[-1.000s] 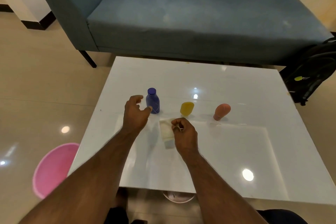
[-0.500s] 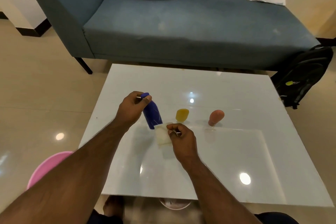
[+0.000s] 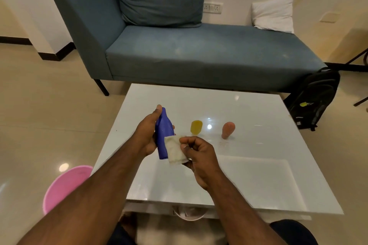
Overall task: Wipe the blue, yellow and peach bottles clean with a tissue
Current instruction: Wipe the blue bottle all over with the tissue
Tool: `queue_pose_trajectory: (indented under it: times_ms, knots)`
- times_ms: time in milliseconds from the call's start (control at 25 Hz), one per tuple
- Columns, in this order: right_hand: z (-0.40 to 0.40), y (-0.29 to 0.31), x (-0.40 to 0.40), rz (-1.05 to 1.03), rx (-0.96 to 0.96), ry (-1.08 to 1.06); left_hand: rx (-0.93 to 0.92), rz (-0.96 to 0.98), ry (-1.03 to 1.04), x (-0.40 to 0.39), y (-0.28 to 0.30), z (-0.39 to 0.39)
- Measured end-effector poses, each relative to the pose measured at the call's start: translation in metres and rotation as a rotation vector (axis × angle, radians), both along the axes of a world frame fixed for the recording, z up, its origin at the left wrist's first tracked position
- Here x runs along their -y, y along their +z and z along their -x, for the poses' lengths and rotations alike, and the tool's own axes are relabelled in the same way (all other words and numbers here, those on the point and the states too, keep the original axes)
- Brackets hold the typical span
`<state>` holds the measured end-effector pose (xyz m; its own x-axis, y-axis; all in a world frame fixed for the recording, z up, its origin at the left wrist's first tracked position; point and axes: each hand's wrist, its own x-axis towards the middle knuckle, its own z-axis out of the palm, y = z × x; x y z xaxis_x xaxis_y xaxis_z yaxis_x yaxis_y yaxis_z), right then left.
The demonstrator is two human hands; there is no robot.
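Observation:
My left hand [image 3: 146,134] grips the blue bottle [image 3: 163,131] and holds it lifted above the white table [image 3: 258,175], thumb near its cap. A folded white tissue [image 3: 173,150] is pinched in my right hand [image 3: 199,155] and lies against the lower right side of the blue bottle. The yellow bottle [image 3: 196,127] stands on the table just beyond my right hand. Further right on the table stands the peach bottle [image 3: 228,129].
A blue-grey sofa [image 3: 199,53] with a cushion runs behind the table. A black backpack [image 3: 312,98] leans on the floor at the right. A pink bucket [image 3: 63,185] sits on the floor at the lower left. A small bowl [image 3: 188,214] shows under the table's near edge.
My left hand took the blue bottle off the table and raised it. My right hand brought the tissue up against the bottle. The camera tilted upward.

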<state>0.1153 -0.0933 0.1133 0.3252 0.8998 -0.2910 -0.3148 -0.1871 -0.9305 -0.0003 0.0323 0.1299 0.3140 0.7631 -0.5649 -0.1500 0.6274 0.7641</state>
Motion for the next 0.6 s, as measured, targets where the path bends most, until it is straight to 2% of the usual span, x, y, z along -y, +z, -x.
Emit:
queue_pose_trajectory:
  times_ms: [280,400,600]
  knots:
    - [0.0,0.024,0.035,-0.081,-0.038,-0.021,0.317,0.095,-0.09,0.057,0.01,0.014]
    - [-0.005,0.032,0.051,-0.11,-0.022,-0.029,0.375,0.091,-0.062,0.08,0.016,0.015]
    - [-0.022,0.049,0.06,-0.169,0.025,-0.209,0.415,0.104,-0.054,0.105,0.029,0.021]
